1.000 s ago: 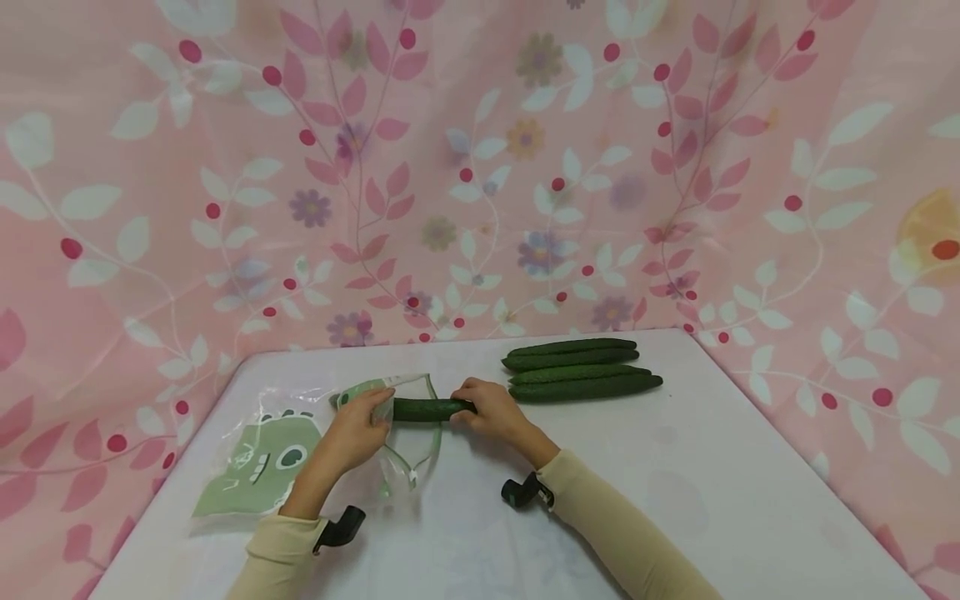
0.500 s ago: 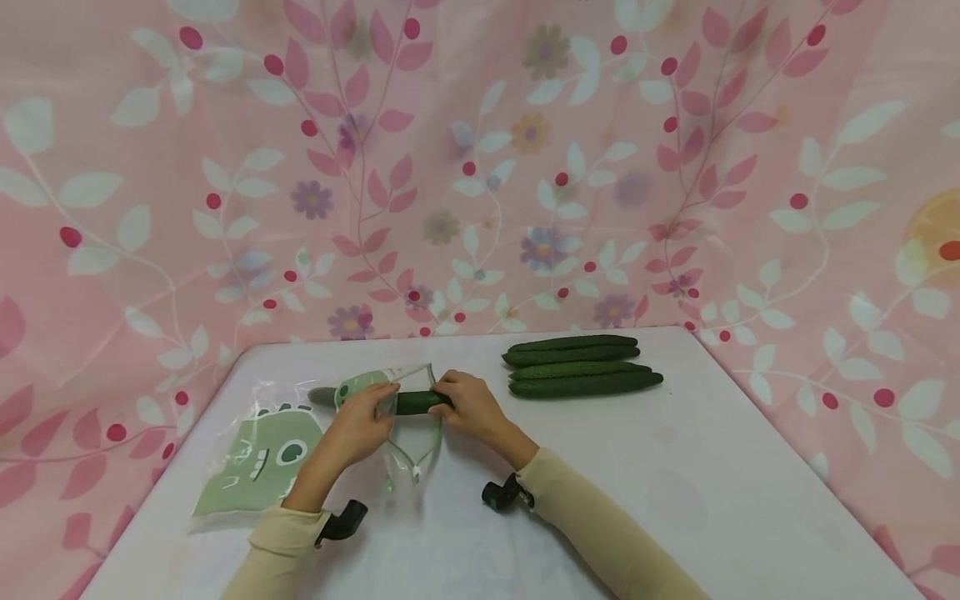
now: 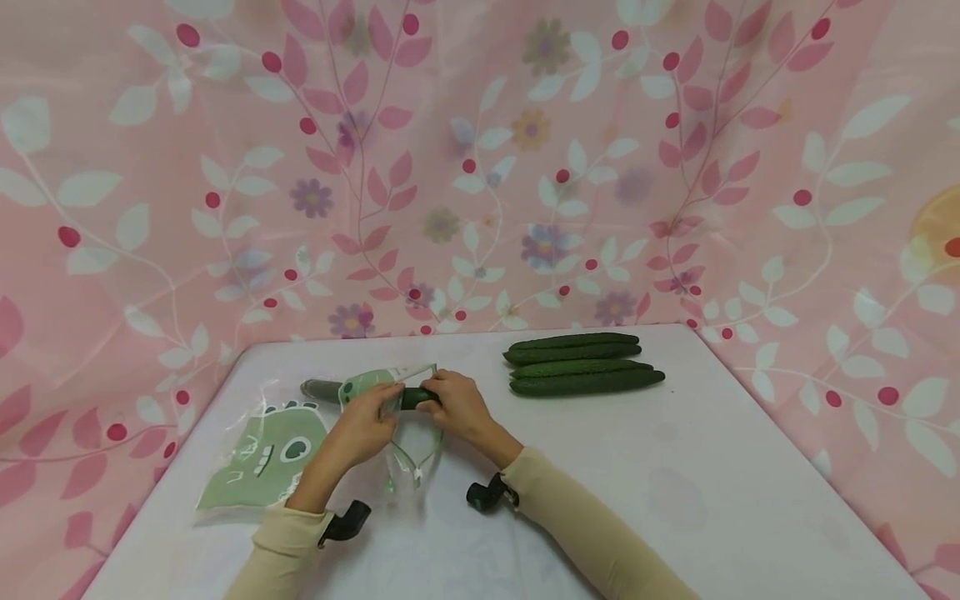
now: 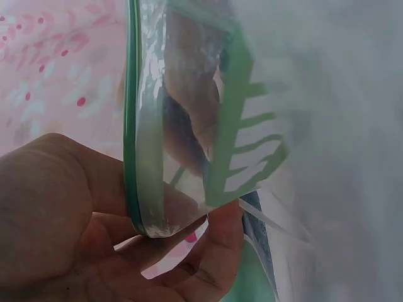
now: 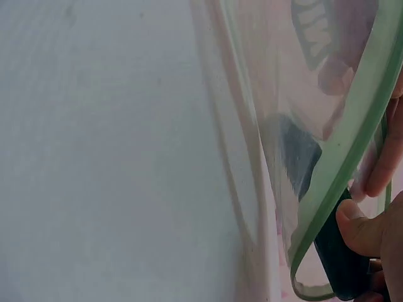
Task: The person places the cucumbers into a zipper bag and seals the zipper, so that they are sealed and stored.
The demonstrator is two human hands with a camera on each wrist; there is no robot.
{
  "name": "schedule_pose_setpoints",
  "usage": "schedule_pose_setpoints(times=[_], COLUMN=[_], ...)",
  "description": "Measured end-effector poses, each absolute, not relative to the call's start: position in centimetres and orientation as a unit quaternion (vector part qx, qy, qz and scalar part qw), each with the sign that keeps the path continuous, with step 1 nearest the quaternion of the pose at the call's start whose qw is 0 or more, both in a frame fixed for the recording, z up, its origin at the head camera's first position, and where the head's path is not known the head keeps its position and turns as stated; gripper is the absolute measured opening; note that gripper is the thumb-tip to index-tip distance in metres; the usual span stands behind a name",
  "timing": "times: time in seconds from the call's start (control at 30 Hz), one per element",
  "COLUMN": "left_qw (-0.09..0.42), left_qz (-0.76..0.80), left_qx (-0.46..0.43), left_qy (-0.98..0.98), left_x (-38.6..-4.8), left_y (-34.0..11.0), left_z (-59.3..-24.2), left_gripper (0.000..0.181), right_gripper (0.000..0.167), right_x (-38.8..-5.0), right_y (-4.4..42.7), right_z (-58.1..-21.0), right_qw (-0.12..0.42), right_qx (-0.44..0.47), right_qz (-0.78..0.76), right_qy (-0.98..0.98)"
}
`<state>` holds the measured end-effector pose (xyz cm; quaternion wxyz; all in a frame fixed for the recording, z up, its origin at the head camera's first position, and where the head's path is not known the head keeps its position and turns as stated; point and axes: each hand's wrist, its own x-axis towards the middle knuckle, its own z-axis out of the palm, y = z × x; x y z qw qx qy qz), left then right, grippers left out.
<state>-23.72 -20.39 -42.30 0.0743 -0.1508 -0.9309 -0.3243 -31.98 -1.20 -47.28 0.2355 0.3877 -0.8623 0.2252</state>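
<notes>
Cucumber: here it is, the dark cucumber (image 3: 415,399) lying crosswise, most of its length inside the clear bag (image 3: 365,382), only a short stub showing between your hands.
Right hand: your right hand (image 3: 459,406) has its grip pinched on that stub, thumb on top; by the look of it, a straight push along the cucumber's length would serve you best.
Left hand: your left hand (image 3: 367,427) has its grip pinching the plastic near the mouth; hold firm there, or the bag could ride along with the push.
Green rim: the rim (image 5: 352,157) stands open around the stub, so keep your thumb from snagging it.
Zip slider: it hangs at the mouth's near corner (image 3: 417,477); best kept clear of the cucumber.
Tip: bumpy skin may drag on thin film, so ease rather than shove.
Worktop: four more cucumbers (image 3: 585,366) lie to the right on the worktop (image 3: 750,500), a flat printed bag (image 3: 258,467) to the left.
</notes>
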Motion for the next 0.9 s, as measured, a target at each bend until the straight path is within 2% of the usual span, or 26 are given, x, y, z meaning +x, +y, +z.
schedule_pose_setpoints(times=[0.33,0.53,0.7,0.9], left_qw=[0.077,0.076,0.076,0.091], left_qz=[-0.327,-0.321,-0.32,-0.318], left_qx=[-0.17,-0.172,-0.171,-0.175], left_qy=[-0.927,-0.928,-0.929,-0.927], left_x=[-23.6,-23.7,-23.8,-23.9], left_y=[-19.6,-19.8,-19.7,-19.5], left_z=[-42.3,-42.6,-43.0,-43.1], left_gripper=[0.059,0.057,0.057,0.058], right_gripper=[0.029,0.03,0.026,0.011], right_x=[-31.7,-32.0,-32.1,-31.3], right_y=[-2.4,-2.2,-1.3,0.0], right_z=[-47.6,-48.0,-48.2,-48.4], right_qw=[0.243,0.213,0.178,0.18], right_qx=[0.368,0.355,0.36,0.33], right_qz=[0.227,0.246,0.252,0.214], right_qy=[-0.868,-0.876,-0.881,-0.902])
